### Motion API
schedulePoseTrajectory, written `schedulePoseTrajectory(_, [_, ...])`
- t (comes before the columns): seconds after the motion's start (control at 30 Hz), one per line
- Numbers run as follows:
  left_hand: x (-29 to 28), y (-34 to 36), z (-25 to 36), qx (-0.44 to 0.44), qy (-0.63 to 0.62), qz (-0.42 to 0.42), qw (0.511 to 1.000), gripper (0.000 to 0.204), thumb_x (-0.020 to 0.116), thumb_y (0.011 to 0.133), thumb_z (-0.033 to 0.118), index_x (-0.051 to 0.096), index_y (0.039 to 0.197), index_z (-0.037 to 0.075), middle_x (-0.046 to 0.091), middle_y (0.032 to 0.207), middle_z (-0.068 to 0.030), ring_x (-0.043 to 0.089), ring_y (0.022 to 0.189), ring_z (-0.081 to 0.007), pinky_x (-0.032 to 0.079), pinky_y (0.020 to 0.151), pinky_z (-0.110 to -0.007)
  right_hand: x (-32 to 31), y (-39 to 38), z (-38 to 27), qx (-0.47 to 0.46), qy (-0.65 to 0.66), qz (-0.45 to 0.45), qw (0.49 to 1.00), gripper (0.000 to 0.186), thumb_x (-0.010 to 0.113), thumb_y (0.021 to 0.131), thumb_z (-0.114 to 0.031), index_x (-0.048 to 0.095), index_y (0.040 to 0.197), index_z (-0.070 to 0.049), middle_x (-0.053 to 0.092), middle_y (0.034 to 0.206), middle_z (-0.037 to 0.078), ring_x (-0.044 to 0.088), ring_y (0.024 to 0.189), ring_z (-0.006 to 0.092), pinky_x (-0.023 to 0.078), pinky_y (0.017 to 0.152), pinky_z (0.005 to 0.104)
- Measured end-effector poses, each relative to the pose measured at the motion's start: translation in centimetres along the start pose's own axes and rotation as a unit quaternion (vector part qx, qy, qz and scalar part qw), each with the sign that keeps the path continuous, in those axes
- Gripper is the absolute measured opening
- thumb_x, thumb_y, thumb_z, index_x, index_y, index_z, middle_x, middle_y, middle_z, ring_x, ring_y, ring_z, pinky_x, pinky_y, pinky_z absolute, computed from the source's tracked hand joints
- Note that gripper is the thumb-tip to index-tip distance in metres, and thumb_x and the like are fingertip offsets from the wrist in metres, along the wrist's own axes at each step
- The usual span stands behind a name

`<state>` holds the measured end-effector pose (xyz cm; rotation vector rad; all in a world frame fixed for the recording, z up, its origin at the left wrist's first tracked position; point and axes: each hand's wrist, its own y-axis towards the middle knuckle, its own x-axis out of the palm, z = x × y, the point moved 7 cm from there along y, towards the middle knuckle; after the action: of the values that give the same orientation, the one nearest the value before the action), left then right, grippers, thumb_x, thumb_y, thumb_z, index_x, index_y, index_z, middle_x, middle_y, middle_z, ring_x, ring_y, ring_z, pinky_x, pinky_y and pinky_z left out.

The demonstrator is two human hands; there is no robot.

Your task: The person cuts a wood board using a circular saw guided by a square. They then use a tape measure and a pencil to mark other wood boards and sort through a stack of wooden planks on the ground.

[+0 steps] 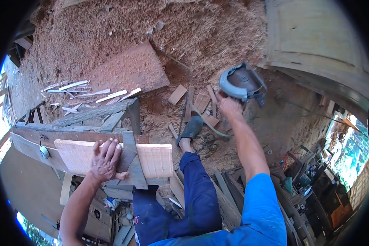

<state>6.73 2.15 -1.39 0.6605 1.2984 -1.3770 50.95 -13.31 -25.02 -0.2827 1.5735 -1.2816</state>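
Note:
A pale, freshly cut board (pixel 71 153) lies on a narrow workbench at the left. Across it rests a grey wooden square (pixel 136 164) with a dark stock. My left hand (pixel 106 162) presses on both, its fingers over the board's far edge and its thumb by the square, clamping them together. Out to the right, my right hand (pixel 231 107) is closed round the handle of a blue-grey circular saw (pixel 233 84), held in the air away from the board. The saw's handle is mostly hidden by my fingers.
The bench (pixel 41 137) carries a small hanging tape measure (pixel 44 152). Offcuts (pixel 177 94) and thin strips (pixel 110 95) lie in the sawdust. A cord (pixel 211 128) runs past my foot (pixel 190 130). Planks and tools crowd the lower right; a wooden panel (pixel 315 37) stands upper right.

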Motion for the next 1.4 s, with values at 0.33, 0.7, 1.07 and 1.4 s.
schedulePoseTrajectory(0.33, [-0.4, 0.4, -0.2, -0.023, -0.017, 0.039, 0.999, 0.086, 0.052, 0.083, 0.071, 0.045, 0.133, 0.001, 0.054, 0.129, -0.0196, 0.053, 0.121, -0.0347, 0.028, 0.108, -0.061, 3.2, 15.6, 2.0, 0.032, -0.092, 0.012, 0.995, 0.049, 0.041, 0.101, -0.027, 0.042, 0.148, -0.041, 0.064, 0.127, 0.017, 0.063, 0.116, 0.0365, 0.050, 0.099, 0.0506])
schedulePoseTrajectory(0.7, [-0.5, -0.2, -0.2, -0.027, -0.013, 0.000, 1.000, 0.083, 0.053, 0.081, 0.071, 0.053, 0.130, 0.004, 0.054, 0.137, -0.0163, 0.050, 0.128, -0.0299, 0.027, 0.111, -0.055, -1.2, 6.6, -6.7, -0.161, 0.062, 0.186, 0.967, 0.045, 0.058, 0.095, -0.022, 0.056, 0.138, -0.012, 0.062, 0.125, 0.023, 0.059, 0.120, 0.0390, 0.049, 0.100, 0.0474])
schedulePoseTrajectory(1.07, [-1.9, -0.5, -0.7, -0.029, -0.077, 0.018, 0.996, 0.100, 0.061, 0.073, 0.071, 0.043, 0.145, 0.004, 0.044, 0.149, -0.0153, 0.035, 0.142, -0.0320, 0.015, 0.120, -0.054, 4.5, -23.8, -19.4, -0.246, 0.763, -0.177, 0.571, 0.065, 0.077, 0.087, -0.028, 0.051, 0.138, 0.003, 0.064, 0.121, 0.010, 0.063, 0.112, 0.0224, 0.047, 0.102, 0.0373])
schedulePoseTrajectory(1.4, [-3.8, -6.5, 8.0, -0.249, -0.140, 0.159, 0.945, 0.063, 0.072, 0.080, 0.039, 0.054, 0.125, -0.003, 0.051, 0.122, -0.0202, 0.048, 0.116, -0.0395, 0.035, 0.104, -0.056, 5.8, -31.3, -14.3, -0.163, 0.793, -0.190, 0.556, 0.050, 0.074, 0.090, -0.019, 0.057, 0.130, 0.004, 0.067, 0.117, 0.009, 0.062, 0.110, 0.0188, 0.048, 0.099, 0.0350])
